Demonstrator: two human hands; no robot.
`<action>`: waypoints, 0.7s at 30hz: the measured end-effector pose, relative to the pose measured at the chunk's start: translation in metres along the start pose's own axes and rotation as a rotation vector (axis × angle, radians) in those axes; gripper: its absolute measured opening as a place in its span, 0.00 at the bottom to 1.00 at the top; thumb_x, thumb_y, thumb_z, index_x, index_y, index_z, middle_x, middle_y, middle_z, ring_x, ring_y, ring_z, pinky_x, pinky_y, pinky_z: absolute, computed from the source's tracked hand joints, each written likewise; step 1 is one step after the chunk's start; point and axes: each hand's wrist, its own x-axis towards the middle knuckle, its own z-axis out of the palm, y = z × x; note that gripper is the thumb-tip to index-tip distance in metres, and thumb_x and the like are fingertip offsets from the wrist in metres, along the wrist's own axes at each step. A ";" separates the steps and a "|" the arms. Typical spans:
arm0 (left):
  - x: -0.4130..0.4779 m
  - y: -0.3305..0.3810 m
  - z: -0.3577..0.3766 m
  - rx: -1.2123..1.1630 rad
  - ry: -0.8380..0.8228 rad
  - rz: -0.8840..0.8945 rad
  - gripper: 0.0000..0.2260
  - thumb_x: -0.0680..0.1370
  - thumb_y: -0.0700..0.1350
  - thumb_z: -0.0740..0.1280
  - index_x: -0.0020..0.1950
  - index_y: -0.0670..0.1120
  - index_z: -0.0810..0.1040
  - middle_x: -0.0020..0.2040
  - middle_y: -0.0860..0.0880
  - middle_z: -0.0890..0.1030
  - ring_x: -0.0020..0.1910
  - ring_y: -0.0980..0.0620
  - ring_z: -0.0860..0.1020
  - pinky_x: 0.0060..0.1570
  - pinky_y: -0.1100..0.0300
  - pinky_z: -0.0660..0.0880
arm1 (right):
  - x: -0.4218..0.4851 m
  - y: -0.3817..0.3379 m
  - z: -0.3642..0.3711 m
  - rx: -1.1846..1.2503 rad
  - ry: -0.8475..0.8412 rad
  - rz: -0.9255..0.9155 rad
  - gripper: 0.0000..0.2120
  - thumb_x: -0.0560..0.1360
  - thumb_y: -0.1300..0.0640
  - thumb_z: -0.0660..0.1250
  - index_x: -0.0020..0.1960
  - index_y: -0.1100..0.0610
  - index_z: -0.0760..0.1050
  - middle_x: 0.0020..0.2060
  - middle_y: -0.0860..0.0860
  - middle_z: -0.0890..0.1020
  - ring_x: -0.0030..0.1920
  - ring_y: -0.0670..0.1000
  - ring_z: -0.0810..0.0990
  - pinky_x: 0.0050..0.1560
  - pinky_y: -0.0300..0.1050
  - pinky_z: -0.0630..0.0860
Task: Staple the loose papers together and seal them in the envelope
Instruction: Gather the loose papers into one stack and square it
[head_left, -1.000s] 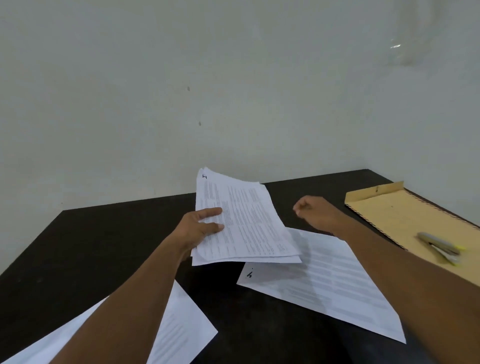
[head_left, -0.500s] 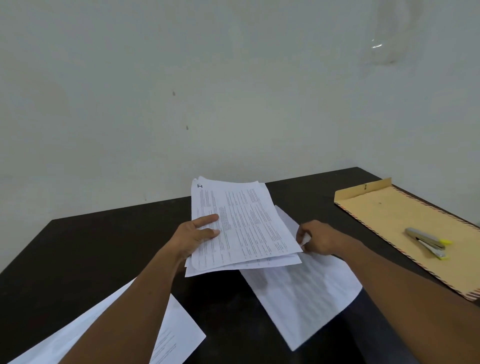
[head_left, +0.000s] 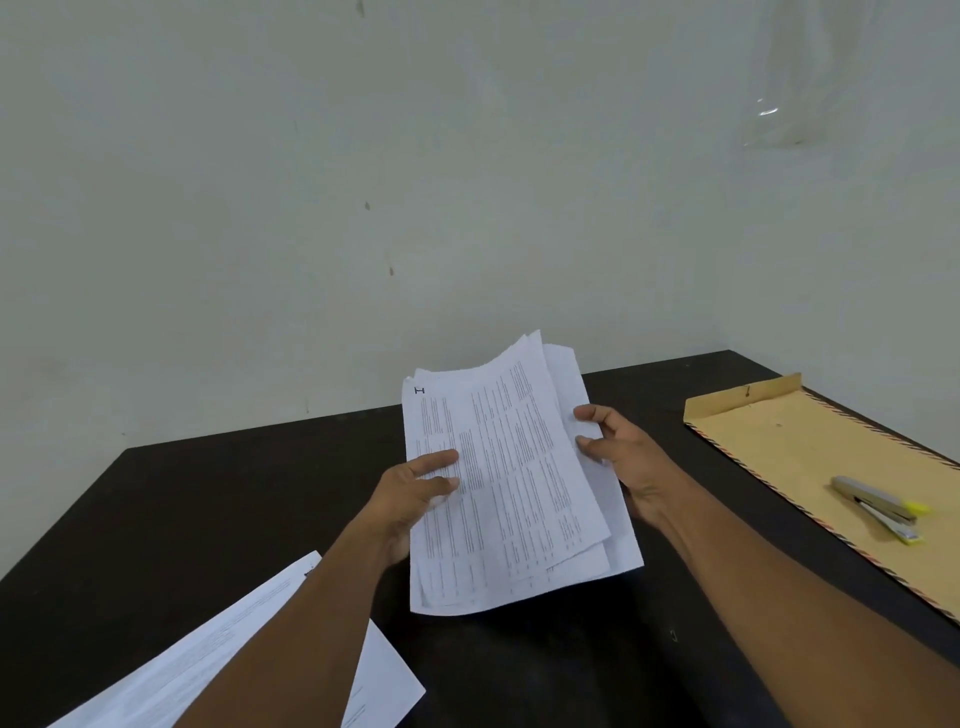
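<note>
A stack of printed white papers (head_left: 511, 483) is held above the dark table (head_left: 234, 509), tilted up toward the wall. My left hand (head_left: 415, 493) grips its left edge with the thumb on top. My right hand (head_left: 618, 457) holds the right edge, where a sheet sits under the others. A brown envelope (head_left: 810, 457) lies flat at the right with its flap open. On the envelope rests a grey stapler (head_left: 878, 506) with a yellow tip. More loose white paper (head_left: 208, 660) lies at the lower left, partly hidden by my left forearm.
A pale wall stands close behind the table's far edge and meets a side wall at the right corner. A small staple (head_left: 674, 635) lies on the table near my right forearm.
My right hand picked the sheet up off the table and brought it under the right side of the stack. The stack now sits higher and more upright, held by both hands.
</note>
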 end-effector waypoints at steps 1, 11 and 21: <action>-0.002 0.002 0.001 0.001 -0.009 -0.010 0.14 0.76 0.34 0.71 0.60 0.46 0.83 0.61 0.46 0.81 0.57 0.45 0.80 0.51 0.50 0.80 | -0.001 -0.003 0.003 -0.031 0.008 -0.009 0.11 0.81 0.62 0.63 0.59 0.50 0.75 0.57 0.55 0.81 0.52 0.58 0.82 0.41 0.49 0.78; -0.035 0.032 -0.050 0.266 0.069 0.039 0.15 0.75 0.41 0.75 0.61 0.52 0.84 0.60 0.54 0.78 0.48 0.54 0.79 0.33 0.72 0.75 | -0.012 -0.029 0.066 -0.151 -0.086 -0.051 0.11 0.81 0.60 0.61 0.62 0.54 0.75 0.55 0.59 0.82 0.44 0.57 0.83 0.29 0.41 0.78; -0.141 0.045 -0.174 0.027 0.348 0.145 0.13 0.76 0.32 0.71 0.57 0.43 0.85 0.62 0.42 0.81 0.51 0.42 0.84 0.38 0.54 0.83 | -0.046 -0.018 0.182 -0.170 -0.277 0.007 0.08 0.82 0.57 0.60 0.59 0.57 0.73 0.48 0.56 0.82 0.43 0.54 0.81 0.40 0.48 0.79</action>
